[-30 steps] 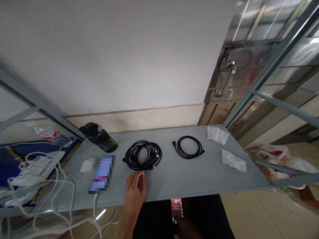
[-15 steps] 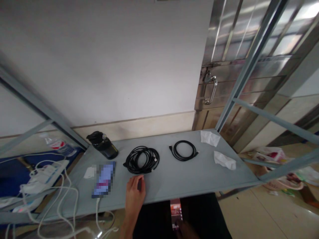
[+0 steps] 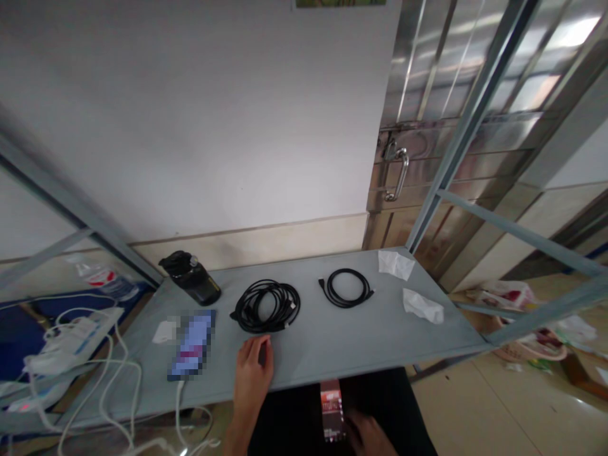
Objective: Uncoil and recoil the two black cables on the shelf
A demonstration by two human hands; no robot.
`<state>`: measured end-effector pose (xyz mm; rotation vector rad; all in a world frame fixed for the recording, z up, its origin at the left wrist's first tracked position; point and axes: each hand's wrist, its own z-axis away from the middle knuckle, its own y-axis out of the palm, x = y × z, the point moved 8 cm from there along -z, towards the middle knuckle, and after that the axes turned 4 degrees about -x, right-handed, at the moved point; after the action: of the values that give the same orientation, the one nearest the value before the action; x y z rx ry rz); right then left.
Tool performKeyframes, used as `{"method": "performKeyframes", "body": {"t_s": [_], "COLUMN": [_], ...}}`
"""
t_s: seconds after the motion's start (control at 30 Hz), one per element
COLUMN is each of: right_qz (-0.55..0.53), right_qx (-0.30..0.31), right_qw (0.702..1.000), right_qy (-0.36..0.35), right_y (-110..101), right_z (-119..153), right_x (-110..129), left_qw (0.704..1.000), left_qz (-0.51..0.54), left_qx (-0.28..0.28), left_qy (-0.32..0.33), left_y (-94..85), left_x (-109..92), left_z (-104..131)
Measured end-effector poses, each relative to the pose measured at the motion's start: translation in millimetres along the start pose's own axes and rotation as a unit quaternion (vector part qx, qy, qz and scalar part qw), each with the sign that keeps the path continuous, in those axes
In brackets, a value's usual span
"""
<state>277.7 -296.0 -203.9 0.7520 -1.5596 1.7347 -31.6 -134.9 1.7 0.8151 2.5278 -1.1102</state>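
My left hand [image 3: 255, 364] rests on the grey table [image 3: 304, 354], just in front of a large coil of black cable [image 3: 247, 316]. Its fingers are curled with the tips together, and what they hold, if anything, is hidden. Below the table edge, my right hand [image 3: 368, 434] is dim and blurred beside a lit phone [image 3: 332, 411] over my lap. A smaller black cable coil [image 3: 349, 304] lies to the right on the table. Left of the big coil is a phone with a pixelated screen [image 3: 192, 345].
A black bottle [image 3: 194, 278] stands at the back left. Crumpled white tissues [image 3: 422, 306] lie at the right. White cables and a power strip [image 3: 76, 342] crowd the left side. Metal posts [image 3: 456, 152] frame the table. A basket [image 3: 527, 342] sits on the floor.
The view has shifted slightly. My right hand has moved a little right from the lap phone, uncovering more of its screen. My left hand keeps its pose by the large coil.
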Motion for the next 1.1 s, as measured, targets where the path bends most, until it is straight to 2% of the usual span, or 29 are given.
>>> {"method": "performKeyframes", "body": {"t_s": [0.13,0.27,0.33,0.4,0.47,0.57,0.7,0.8,0.87,0.93,1.1], "right_qz": [-0.015,-0.026,-0.023,0.003,0.052,0.149,0.255,0.276,0.273,0.270,0.255], "right_qx": [-0.014,-0.104,-0.156,-0.195,-0.234,-0.260,-0.202,-0.164,-0.166,-0.185,-0.245], "right_qw": [0.999,0.990,0.979,0.966,0.949,0.922,0.913,0.916,0.914,0.906,0.887], "right_qy": [-0.033,-0.089,-0.127,-0.167,-0.207,-0.247,-0.248,-0.240,-0.251,-0.269,-0.297], "right_y": [-58.0,-137.6,-171.0,-192.0,-201.6,-194.6,-165.1,-147.6,-138.3,-129.0,-107.3], "right_z": [-13.2,-27.8,-40.3,-60.8,-88.8,-140.3,-205.4,-226.2,-221.6,-204.1,-132.5], "right_x": [32.7,81.1,102.6,121.2,138.1,158.3,164.0,156.2,152.8,152.6,164.4], "left_qw": [1.000,1.000,0.999,0.999,0.999,0.999,0.999,0.999,0.999,1.000,1.000], "left_qz": [-0.008,-0.013,-0.020,-0.029,-0.032,-0.030,-0.028,-0.029,-0.027,-0.026,-0.020], "left_qx": [0.004,-0.004,-0.007,-0.010,-0.007,-0.002,0.000,-0.003,-0.005,-0.003,0.007], "left_qy": [0.001,0.016,0.024,0.029,0.030,0.028,0.027,0.026,0.023,0.018,0.011], "left_y": [0.9,2.2,2.4,2.0,1.8,0.9,-0.5,-1.5,-2.0,-2.4,-3.3], "left_x": [0.0,0.3,-0.2,-1.0,-2.1,-3.7,-5.8,-6.6,-6.9,-7.4,-11.2], "left_z": [0.4,1.1,1.4,1.3,1.0,0.1,-0.9,-0.8,-0.7,-1.1,-3.7]}}
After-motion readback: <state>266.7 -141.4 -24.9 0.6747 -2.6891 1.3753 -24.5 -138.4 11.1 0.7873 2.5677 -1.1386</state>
